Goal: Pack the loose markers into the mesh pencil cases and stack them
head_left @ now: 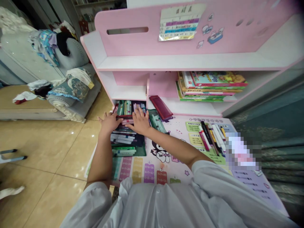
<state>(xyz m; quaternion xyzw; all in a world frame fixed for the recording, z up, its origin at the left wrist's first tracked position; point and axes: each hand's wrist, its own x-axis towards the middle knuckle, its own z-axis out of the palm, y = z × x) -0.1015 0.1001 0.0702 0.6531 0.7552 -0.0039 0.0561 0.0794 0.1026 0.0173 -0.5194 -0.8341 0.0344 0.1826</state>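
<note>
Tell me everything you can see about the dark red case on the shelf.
The dark red case is flat and oblong, with a glossy, plastic-looking surface and a slightly lighter edge. It lies on the white shelf board at an angle, one end toward the pink back panel and the other near the shelf's front edge, where a dark item shows beneath it. No opening or clasp can be made out. The person's right hand is nearby but not touching it.

Above the left hand (pixel 109 123) and right hand (pixel 140 122), the shelf board (pixel 190 63) caps upward reach, and the divider (pixel 147 95) walls off the right. A red pencil case (pixel 161 107) crowds that side; the tiled floor (pixel 54 152) leaves passage at lower left. What lies under the blurred patch (pixel 242 152) at right can't be made out.
</note>
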